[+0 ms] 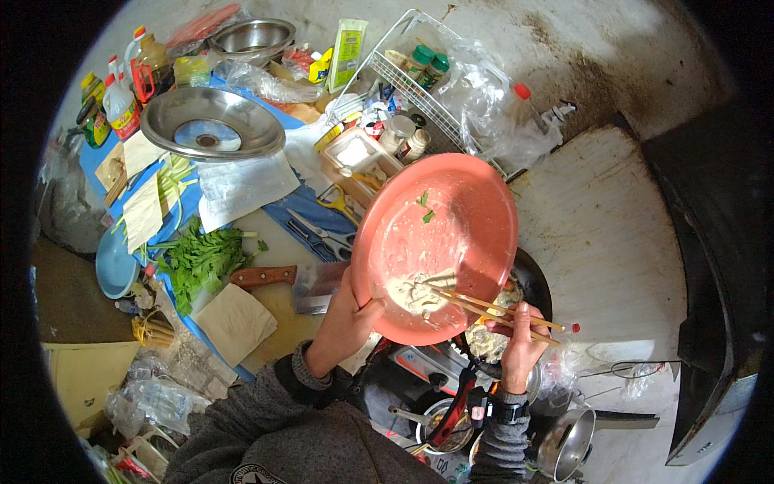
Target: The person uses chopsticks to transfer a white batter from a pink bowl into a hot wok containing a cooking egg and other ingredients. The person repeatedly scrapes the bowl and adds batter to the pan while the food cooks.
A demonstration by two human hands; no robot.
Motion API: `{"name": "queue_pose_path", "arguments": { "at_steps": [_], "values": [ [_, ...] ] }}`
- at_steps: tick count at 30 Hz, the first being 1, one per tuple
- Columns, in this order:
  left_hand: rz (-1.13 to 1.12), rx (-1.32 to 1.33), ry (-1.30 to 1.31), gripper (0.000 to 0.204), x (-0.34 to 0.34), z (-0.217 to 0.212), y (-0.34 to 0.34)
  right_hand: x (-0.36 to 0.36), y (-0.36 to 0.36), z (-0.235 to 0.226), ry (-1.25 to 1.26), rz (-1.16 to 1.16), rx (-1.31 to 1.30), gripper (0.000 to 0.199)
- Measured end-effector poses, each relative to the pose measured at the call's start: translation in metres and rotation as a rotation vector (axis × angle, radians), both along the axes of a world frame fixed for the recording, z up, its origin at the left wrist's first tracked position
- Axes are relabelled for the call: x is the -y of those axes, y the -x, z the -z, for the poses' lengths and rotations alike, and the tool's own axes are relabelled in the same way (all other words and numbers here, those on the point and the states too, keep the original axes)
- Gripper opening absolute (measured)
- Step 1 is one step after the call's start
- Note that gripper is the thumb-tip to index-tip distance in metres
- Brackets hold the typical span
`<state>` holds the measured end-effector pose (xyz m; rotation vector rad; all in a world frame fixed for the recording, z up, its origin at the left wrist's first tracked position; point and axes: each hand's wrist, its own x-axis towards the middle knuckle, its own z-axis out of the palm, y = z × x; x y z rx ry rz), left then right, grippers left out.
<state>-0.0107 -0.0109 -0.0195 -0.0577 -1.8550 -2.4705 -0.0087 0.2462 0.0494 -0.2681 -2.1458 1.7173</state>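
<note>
While the left hand grips the lower rim of a big salmon-pink basin and tilts it over the dark wok, the right hand is closed around a pair of wooden chopsticks, whose tips reach into the pale batter-like mix pooled at the basin's low edge. The basin is held up above the bench, its lip over the wok, which already holds some of the same pale food at its near side.

To do this scraping well, it seems wise to keep the basin steeply tilted so the mix gathers at the lowest point, and to sweep the chopsticks from the smeared wall down toward the lip, pushing the mix over the wok, not past its edge. A firm thumb on the rim should stop the basin from twisting as the chopsticks press. Two green leaf scraps cling higher up the wall and need a separate pass.

On the bench to the left lie a cleaver with a wooden handle, leafy greens and a steel bowl.
</note>
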Motion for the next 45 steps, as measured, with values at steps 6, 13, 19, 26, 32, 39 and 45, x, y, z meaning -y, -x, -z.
{"name": "queue_pose_path", "arguments": {
  "at_steps": [6,13,19,26,32,39,45],
  "values": [
    [-0.014,0.001,-0.023,0.057,0.0,-0.005,-0.001,0.006,0.003,0.001,0.039,0.023,-0.026,0.026],
    [-0.016,0.068,0.019,0.053,0.0,0.01,-0.001,-0.01,0.002,-0.006,0.087,0.072,-0.081,0.023],
    [-0.06,0.108,-0.106,0.05,-0.001,0.015,0.002,-0.03,-0.001,-0.009,0.103,0.116,-0.098,0.025],
    [-0.087,0.155,-0.117,0.048,0.002,0.023,0.004,-0.06,0.0,-0.012,0.054,0.226,-0.198,0.026],
    [-0.08,0.184,-0.144,0.048,0.008,0.02,0.003,-0.097,0.028,0.01,-0.059,0.283,-0.132,0.023],
    [-0.104,0.145,-0.113,0.051,0.01,0.014,0.003,-0.1,0.052,0.046,-0.135,0.094,-0.012,0.024],
    [-0.084,0.156,-0.108,0.052,0.009,0.02,0.006,-0.091,0.041,0.021,-0.082,0.23,-0.043,0.026]
  ]
}}
